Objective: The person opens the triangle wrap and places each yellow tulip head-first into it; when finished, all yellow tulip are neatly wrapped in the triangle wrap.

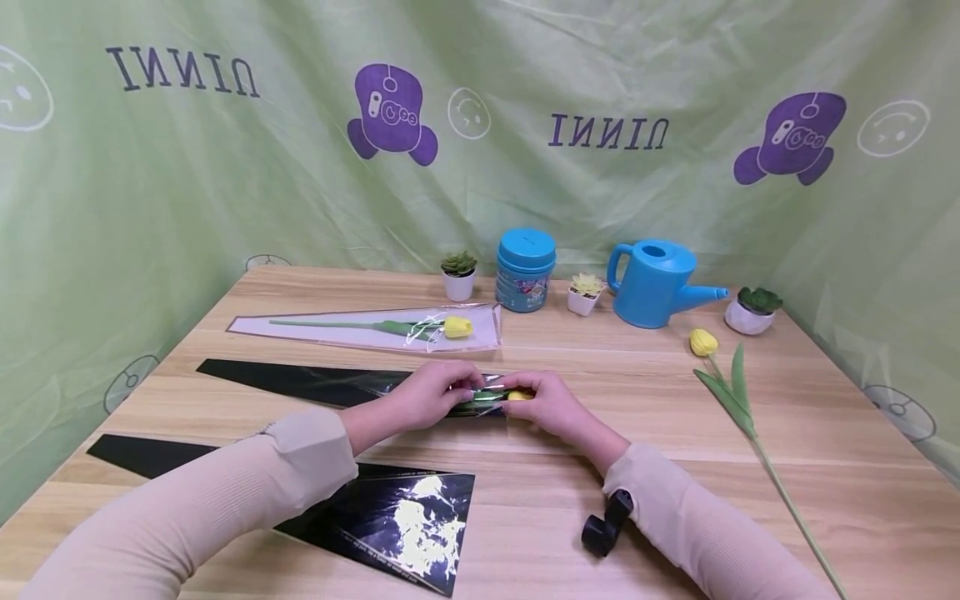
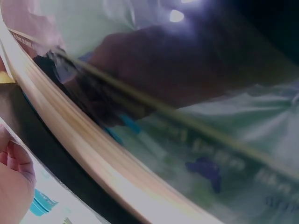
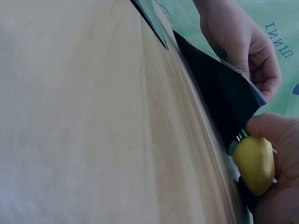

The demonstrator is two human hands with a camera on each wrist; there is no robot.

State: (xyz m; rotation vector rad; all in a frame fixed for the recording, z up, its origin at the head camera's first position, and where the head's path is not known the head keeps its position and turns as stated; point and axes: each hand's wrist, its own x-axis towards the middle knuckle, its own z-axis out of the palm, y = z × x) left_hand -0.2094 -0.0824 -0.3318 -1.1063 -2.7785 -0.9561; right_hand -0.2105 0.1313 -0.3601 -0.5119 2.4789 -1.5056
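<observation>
In the head view my left hand (image 1: 438, 393) is at the mouth of a black flower sleeve (image 1: 300, 379) with a clear front, lying on the table. Its fingers pinch the sleeve's edge, as the right wrist view also shows. Close by, my right hand (image 1: 553, 407) holds a yellow tulip (image 3: 254, 163) just below and around its bloom. The tulip's green leaves lie inside the sleeve's opening, while the bloom is at the mouth. How far the stem reaches inside is hidden. In the left wrist view only part of the left hand (image 2: 16, 179) shows.
A second black sleeve (image 1: 397, 517) lies under my left forearm. Behind lies a white sleeve (image 1: 337, 321) with a yellow tulip inside. A loose tulip (image 1: 738, 400) lies at right. Along the back stand a blue jar (image 1: 526, 271), a watering can (image 1: 652, 287) and several potted succulents (image 1: 458, 283).
</observation>
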